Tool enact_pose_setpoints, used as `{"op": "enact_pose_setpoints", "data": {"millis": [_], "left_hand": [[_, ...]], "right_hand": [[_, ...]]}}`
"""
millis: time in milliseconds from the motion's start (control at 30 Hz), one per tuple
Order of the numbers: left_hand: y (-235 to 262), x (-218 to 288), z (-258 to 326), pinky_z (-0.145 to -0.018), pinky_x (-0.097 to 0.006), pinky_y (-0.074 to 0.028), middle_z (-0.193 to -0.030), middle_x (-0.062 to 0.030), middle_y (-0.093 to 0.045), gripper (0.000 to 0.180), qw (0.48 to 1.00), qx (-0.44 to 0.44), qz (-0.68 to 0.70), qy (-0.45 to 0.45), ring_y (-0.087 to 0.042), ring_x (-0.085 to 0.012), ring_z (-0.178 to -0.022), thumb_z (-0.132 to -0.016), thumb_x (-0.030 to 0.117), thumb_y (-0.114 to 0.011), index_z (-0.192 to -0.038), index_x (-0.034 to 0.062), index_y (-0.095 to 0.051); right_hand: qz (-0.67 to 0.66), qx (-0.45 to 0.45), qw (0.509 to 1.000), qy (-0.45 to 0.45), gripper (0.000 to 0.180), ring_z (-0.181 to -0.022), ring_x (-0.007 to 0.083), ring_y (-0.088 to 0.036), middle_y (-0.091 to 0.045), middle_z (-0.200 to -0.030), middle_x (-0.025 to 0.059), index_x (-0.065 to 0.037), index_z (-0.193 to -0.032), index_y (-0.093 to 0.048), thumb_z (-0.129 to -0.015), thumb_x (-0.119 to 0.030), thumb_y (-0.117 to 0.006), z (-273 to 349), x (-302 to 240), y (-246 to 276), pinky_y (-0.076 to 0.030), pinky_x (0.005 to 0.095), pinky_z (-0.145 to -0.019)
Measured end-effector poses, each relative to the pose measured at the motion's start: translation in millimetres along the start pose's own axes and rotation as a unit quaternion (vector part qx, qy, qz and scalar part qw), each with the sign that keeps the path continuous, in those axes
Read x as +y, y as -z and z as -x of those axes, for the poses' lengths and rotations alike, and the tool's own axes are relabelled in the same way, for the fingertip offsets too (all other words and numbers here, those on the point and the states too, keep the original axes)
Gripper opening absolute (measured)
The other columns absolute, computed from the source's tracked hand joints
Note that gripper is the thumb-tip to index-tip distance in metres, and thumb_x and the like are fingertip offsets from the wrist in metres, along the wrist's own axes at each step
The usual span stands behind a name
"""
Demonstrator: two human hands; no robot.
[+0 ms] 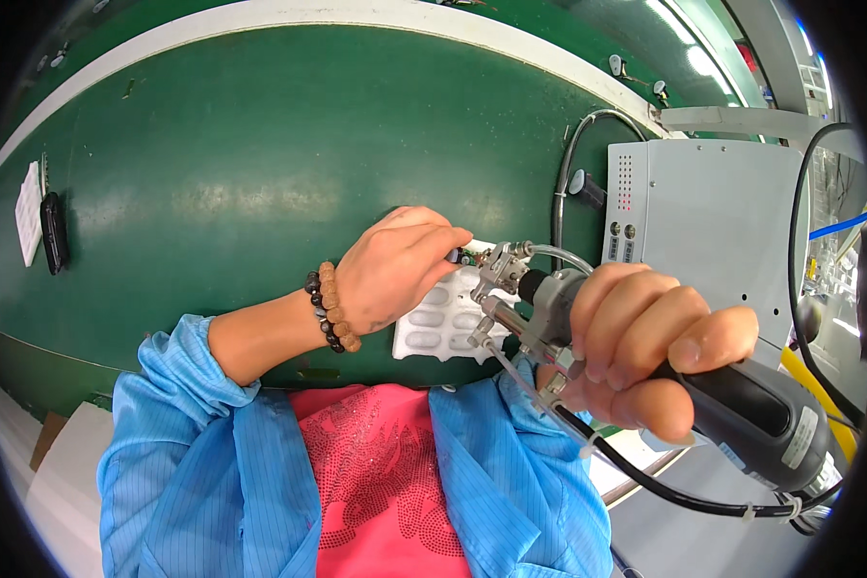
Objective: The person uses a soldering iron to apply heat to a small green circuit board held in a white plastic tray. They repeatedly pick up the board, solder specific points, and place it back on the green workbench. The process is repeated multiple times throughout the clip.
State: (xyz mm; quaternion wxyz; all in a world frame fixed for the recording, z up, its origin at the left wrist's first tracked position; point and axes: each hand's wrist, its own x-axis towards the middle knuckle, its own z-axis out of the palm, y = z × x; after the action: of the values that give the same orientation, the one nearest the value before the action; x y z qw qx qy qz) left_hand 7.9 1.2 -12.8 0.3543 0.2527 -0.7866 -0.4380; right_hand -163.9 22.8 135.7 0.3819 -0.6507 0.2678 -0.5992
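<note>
Right hand (645, 352) wrapped tight around the dark handle of a powered hand tool (742, 409), metal nose pointing left toward the work, hoses and a black cable (665, 491) trailing from it. Left hand (395, 265) closed in a pinch, fingertips pressing a small dark part (460, 256) down at the top edge of a white moulded tray (443, 323); beaded bracelet (329, 306) on that wrist.

Tray lying on the green belt (231, 164) just in front of the body, partly hidden under both hands. Looks thin, light and a little flexible, likely to slide or flex if pushed from one side, so best steadied flat from above or held by its rim. Small part probably light and easy to lose from a loose pinch. Tool likely heavy and stiff, tugged by its hoses; best taken by the handle.

Near edge of the belt close to the tray. Grey box (713, 222) close on the right, crowding the tool. Wide bare belt to the left and beyond, with a black object and white card (29, 212) far left.
</note>
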Motion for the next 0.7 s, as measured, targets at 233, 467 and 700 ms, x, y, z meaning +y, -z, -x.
{"op": "enact_pose_setpoints", "data": {"millis": [233,467,700], "left_hand": [[0,4,-1,-0.082,-0.038,-0.052,-0.1,-0.0118,-0.068,0.038,1.0,-0.006,0.013,0.004,-0.065,-0.0298,-0.093,-0.074,0.004,-0.077,-0.11,0.0041,-0.065],[9,10,-3,-0.083,-0.037,-0.052,-0.1,-0.0127,-0.068,0.034,0.999,0.013,-0.026,0.022,-0.065,-0.0299,-0.093,-0.077,0.007,-0.078,-0.109,0.0046,-0.068],[91,-15,-57,-0.083,-0.031,-0.052,-0.095,-0.0097,-0.071,0.029,0.985,0.101,-0.006,0.14,-0.066,-0.0171,-0.09,-0.082,0.013,-0.077,-0.107,0.0015,-0.068]], "right_hand": [[-0.021,0.02,1.0,0.007,0.042,-0.051,0.0132,-0.052,-0.054,-0.069,0.0011,-0.008,-0.103,-0.044,-0.087,-0.033,-0.074,1,-11,4,-0.044,0.028,-0.045],[-0.083,0.088,0.988,0.092,0.038,-0.046,0.0075,-0.053,-0.054,-0.06,-0.0008,-0.006,-0.094,-0.052,-0.085,-0.033,-0.078,25,-66,12,-0.049,0.0186,-0.046],[-0.001,0.118,0.988,0.099,0.041,-0.048,0.0072,-0.052,-0.054,-0.061,-0.0009,-0.006,-0.1,-0.048,-0.089,-0.036,-0.072,32,-57,19,-0.046,0.0184,-0.043]]}}
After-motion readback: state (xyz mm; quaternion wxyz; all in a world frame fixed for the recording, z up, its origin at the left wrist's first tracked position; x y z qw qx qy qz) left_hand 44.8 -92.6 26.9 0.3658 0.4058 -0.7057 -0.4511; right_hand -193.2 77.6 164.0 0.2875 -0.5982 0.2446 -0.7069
